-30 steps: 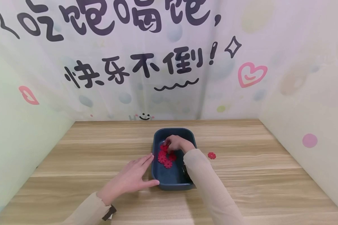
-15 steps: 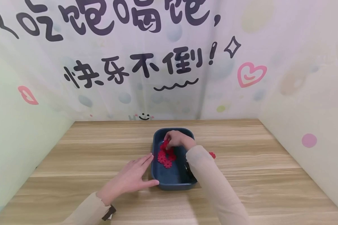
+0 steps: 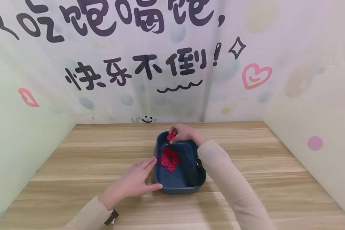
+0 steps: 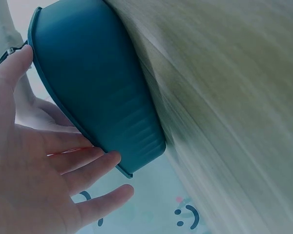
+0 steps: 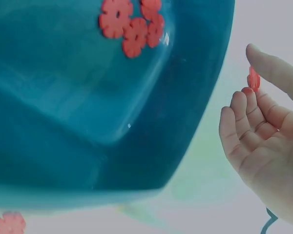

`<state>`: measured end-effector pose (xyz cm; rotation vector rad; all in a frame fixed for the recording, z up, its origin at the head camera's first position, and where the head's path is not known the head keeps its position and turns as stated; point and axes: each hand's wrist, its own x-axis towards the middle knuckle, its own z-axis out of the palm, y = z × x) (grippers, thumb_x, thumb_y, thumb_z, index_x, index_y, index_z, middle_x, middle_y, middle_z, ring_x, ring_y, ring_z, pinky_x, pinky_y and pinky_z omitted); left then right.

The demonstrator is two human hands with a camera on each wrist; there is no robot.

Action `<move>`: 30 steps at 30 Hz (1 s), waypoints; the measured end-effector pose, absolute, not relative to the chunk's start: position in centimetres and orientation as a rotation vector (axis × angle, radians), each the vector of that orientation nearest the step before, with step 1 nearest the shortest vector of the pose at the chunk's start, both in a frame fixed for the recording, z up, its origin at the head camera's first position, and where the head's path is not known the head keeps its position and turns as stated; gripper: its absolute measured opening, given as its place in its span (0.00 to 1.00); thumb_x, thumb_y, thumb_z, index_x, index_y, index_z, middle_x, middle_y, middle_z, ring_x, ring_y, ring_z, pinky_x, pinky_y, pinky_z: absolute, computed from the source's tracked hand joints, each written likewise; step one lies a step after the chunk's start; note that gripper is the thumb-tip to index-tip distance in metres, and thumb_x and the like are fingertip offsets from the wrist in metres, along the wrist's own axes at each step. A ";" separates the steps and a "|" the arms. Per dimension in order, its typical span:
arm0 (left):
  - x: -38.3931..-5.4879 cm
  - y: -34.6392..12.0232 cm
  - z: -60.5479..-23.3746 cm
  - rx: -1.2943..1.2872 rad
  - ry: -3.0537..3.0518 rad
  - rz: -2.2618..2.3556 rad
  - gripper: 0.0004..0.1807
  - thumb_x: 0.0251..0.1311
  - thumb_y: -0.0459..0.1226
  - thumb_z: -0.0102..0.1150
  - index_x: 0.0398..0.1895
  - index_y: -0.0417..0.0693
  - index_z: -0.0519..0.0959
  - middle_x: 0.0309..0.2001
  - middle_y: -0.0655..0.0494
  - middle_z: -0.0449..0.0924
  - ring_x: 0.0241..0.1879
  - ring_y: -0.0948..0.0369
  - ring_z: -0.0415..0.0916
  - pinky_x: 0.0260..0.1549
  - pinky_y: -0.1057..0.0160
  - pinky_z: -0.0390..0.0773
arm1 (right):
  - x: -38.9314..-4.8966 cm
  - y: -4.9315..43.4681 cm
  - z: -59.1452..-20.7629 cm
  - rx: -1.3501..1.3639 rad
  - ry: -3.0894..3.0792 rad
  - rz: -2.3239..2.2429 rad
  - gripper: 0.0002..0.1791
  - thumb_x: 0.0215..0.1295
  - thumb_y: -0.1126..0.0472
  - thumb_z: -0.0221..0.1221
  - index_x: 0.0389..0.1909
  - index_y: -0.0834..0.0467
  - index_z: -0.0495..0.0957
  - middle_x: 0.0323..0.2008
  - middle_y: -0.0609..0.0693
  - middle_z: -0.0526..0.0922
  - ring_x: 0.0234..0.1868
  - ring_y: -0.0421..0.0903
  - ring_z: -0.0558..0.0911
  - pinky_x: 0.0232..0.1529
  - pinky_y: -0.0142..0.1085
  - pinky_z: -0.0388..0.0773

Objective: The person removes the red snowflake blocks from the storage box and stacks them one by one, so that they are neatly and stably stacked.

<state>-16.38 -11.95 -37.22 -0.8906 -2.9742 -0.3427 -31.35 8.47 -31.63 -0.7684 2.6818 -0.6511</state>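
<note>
A dark blue rectangular bin [image 3: 179, 182] with rounded corners holds several red flower-shaped plastic discs [image 3: 171, 167], clustered toward its left side. My right hand [image 3: 184, 131], over the bin's far end, pinches one red notched disc [image 5: 254, 78] between thumb and fingertips. That disc is clear of the cluster below. On the bin's left side rests my left hand [image 3: 133, 179], its fingers straight and spread. The left wrist view has the left thumb and fingertips at the rim, along the bin's outer wall [image 4: 93, 83]; this hand holds nothing else.
The wood-grain table [image 3: 83, 159] runs back to a white printed curtain [image 3: 172, 105] with dark lettering. Light walls stand on both sides. Another red disc [image 5: 10, 223] lies outside the bin in the right wrist view; the right sleeve [image 3: 230, 179] hides it in the head view.
My right hand has lifted from the cluster and moved toward the bin's far end with a disc pinched. The right forearm has shifted to the right, covering the loose disc. The left hand has stayed put.
</note>
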 end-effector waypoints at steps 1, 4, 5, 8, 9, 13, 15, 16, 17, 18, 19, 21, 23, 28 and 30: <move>-16.4 -11.9 -37.2 -0.887 -2.977 -0.344 0.50 0.47 0.68 0.44 0.63 0.38 0.59 0.62 0.46 0.58 0.58 0.51 0.59 0.50 0.48 0.62 | -31.3 8.6 -31.4 -0.780 2.679 -0.656 0.17 0.49 0.61 0.64 0.40 0.60 0.72 0.35 0.51 0.74 0.37 0.46 0.71 0.41 0.36 0.69; -16.3 -11.9 -37.2 -0.883 -2.979 -0.351 0.49 0.47 0.67 0.45 0.63 0.38 0.59 0.62 0.46 0.58 0.58 0.51 0.59 0.50 0.48 0.62 | -31.3 9.2 -31.0 -0.810 2.666 -0.666 0.17 0.50 0.61 0.64 0.40 0.61 0.71 0.34 0.51 0.74 0.37 0.47 0.71 0.41 0.37 0.69; -16.3 -11.9 -37.2 -0.881 -2.979 -0.351 0.49 0.47 0.67 0.45 0.62 0.38 0.59 0.62 0.47 0.58 0.58 0.51 0.59 0.50 0.48 0.62 | -31.4 9.4 -30.9 -0.815 2.663 -0.669 0.17 0.50 0.61 0.64 0.40 0.61 0.71 0.34 0.51 0.74 0.37 0.47 0.71 0.41 0.37 0.68; -16.3 -12.0 -37.2 -0.881 -2.978 -0.347 0.50 0.47 0.68 0.44 0.62 0.38 0.60 0.62 0.47 0.58 0.58 0.51 0.60 0.50 0.48 0.62 | -31.5 10.2 -30.8 -0.837 2.656 -0.683 0.18 0.50 0.61 0.64 0.40 0.61 0.71 0.34 0.51 0.75 0.37 0.47 0.72 0.41 0.37 0.68; -16.3 -12.0 -37.2 -0.880 -2.979 -0.344 0.50 0.47 0.68 0.44 0.63 0.38 0.59 0.62 0.47 0.58 0.58 0.51 0.59 0.50 0.48 0.62 | -31.5 10.5 -30.7 -0.839 2.650 -0.700 0.18 0.50 0.61 0.64 0.40 0.61 0.71 0.34 0.51 0.75 0.37 0.47 0.72 0.41 0.37 0.69; -16.3 -12.0 -37.2 -0.875 -2.985 -0.361 0.49 0.47 0.67 0.45 0.63 0.38 0.59 0.62 0.47 0.57 0.58 0.51 0.58 0.50 0.47 0.62 | -31.5 11.6 -30.8 -0.872 2.656 -0.759 0.17 0.50 0.61 0.64 0.40 0.61 0.71 0.34 0.51 0.75 0.36 0.46 0.72 0.38 0.36 0.69; -16.3 -12.0 -37.2 -0.872 -2.988 -0.368 0.49 0.47 0.67 0.46 0.63 0.39 0.59 0.63 0.47 0.57 0.58 0.51 0.58 0.51 0.48 0.62 | -31.5 12.3 -30.8 -0.901 2.658 -0.797 0.17 0.50 0.62 0.64 0.40 0.61 0.71 0.33 0.51 0.75 0.34 0.46 0.72 0.36 0.36 0.69; -16.3 -12.0 -37.3 -0.871 -2.987 -0.369 0.49 0.47 0.67 0.46 0.63 0.39 0.59 0.63 0.47 0.57 0.58 0.52 0.58 0.51 0.48 0.62 | -31.5 12.6 -30.8 -0.914 2.667 -0.805 0.17 0.50 0.62 0.64 0.40 0.61 0.71 0.33 0.51 0.74 0.33 0.46 0.72 0.36 0.36 0.70; -16.3 -12.0 -37.3 -0.871 -2.987 -0.370 0.49 0.47 0.67 0.45 0.63 0.39 0.59 0.63 0.47 0.57 0.58 0.52 0.58 0.50 0.48 0.62 | -31.4 12.9 -30.8 -0.929 2.665 -0.824 0.17 0.50 0.62 0.64 0.40 0.61 0.72 0.33 0.51 0.74 0.33 0.46 0.72 0.35 0.36 0.70; -16.3 -12.0 -37.3 -0.873 -2.985 -0.366 0.49 0.47 0.67 0.45 0.63 0.39 0.59 0.62 0.47 0.57 0.58 0.52 0.58 0.50 0.48 0.62 | -31.4 13.2 -30.8 -0.944 2.669 -0.833 0.16 0.50 0.63 0.64 0.40 0.61 0.72 0.33 0.51 0.74 0.32 0.46 0.72 0.35 0.37 0.70; -16.3 -12.0 -37.3 -0.875 -2.984 -0.359 0.49 0.47 0.67 0.45 0.63 0.38 0.59 0.62 0.47 0.57 0.58 0.52 0.58 0.50 0.48 0.62 | -31.3 13.6 -30.8 -0.950 2.672 -0.843 0.16 0.50 0.63 0.63 0.40 0.61 0.72 0.33 0.51 0.74 0.32 0.46 0.72 0.35 0.37 0.70; -16.3 -12.0 -37.4 -0.878 -2.980 -0.354 0.49 0.47 0.67 0.45 0.63 0.38 0.59 0.62 0.47 0.57 0.58 0.52 0.59 0.50 0.48 0.63 | -31.2 14.2 -30.9 -0.958 2.681 -0.857 0.17 0.51 0.62 0.63 0.40 0.62 0.71 0.34 0.52 0.74 0.32 0.47 0.72 0.36 0.37 0.70; -16.4 -12.0 -37.5 -0.884 -2.974 -0.347 0.49 0.47 0.67 0.44 0.62 0.38 0.59 0.62 0.46 0.58 0.58 0.52 0.59 0.50 0.48 0.63 | -31.1 14.9 -31.0 -0.951 2.689 -0.875 0.18 0.51 0.63 0.63 0.42 0.63 0.70 0.35 0.52 0.73 0.33 0.47 0.71 0.36 0.37 0.70; -16.4 -12.1 -37.6 -0.884 -2.969 -0.339 0.50 0.47 0.69 0.41 0.63 0.38 0.59 0.62 0.47 0.57 0.58 0.52 0.59 0.50 0.49 0.63 | -30.9 16.5 -31.6 -0.957 2.696 -0.940 0.19 0.52 0.63 0.62 0.44 0.64 0.69 0.36 0.53 0.72 0.33 0.48 0.72 0.37 0.38 0.71; -16.4 -12.1 -37.6 -0.885 -2.968 -0.339 0.50 0.47 0.69 0.40 0.63 0.38 0.59 0.62 0.47 0.57 0.58 0.52 0.59 0.50 0.49 0.63 | -30.8 17.0 -31.8 -0.979 2.693 -0.965 0.20 0.51 0.63 0.62 0.43 0.65 0.69 0.36 0.53 0.72 0.34 0.48 0.72 0.38 0.39 0.71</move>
